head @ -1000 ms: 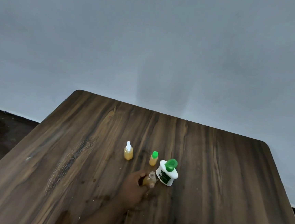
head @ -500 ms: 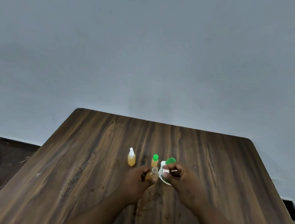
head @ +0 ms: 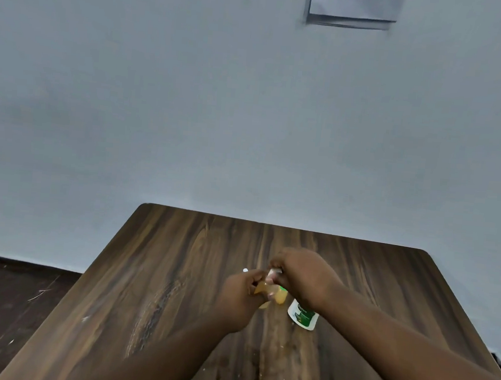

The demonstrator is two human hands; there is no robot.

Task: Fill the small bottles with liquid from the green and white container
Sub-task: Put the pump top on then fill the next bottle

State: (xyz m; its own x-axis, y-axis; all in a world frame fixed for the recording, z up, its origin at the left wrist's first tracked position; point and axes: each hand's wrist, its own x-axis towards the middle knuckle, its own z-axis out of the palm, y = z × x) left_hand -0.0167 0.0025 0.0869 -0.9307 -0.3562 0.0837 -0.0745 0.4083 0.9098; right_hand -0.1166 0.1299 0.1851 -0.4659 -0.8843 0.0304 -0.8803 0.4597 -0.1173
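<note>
My left hand [head: 240, 295] is closed around a small clear bottle [head: 262, 288] holding amber liquid, above the middle of the table. Over the bottle's top, my right hand [head: 302, 276] pinches a small white cap [head: 275, 272]. The green and white container [head: 303, 315] stands on the table just right of the hands, its top hidden under my right wrist. A second small amber bottle [head: 280, 297] with a green cap shows between the hands. Only the white tip of a third small bottle [head: 245, 270] peeks out behind my left hand.
The dark wooden table [head: 175, 274] reaches back to a pale blue wall [head: 250, 114], where two paper notices [head: 353, 5] hang. Dark floor [head: 7, 289] lies off the table's left edge. Small wet spots mark the wood in front of the bottles.
My right hand came in from the near table edge with the white cap and now holds it over the bottle in my left hand. The view has tilted up toward the wall.
</note>
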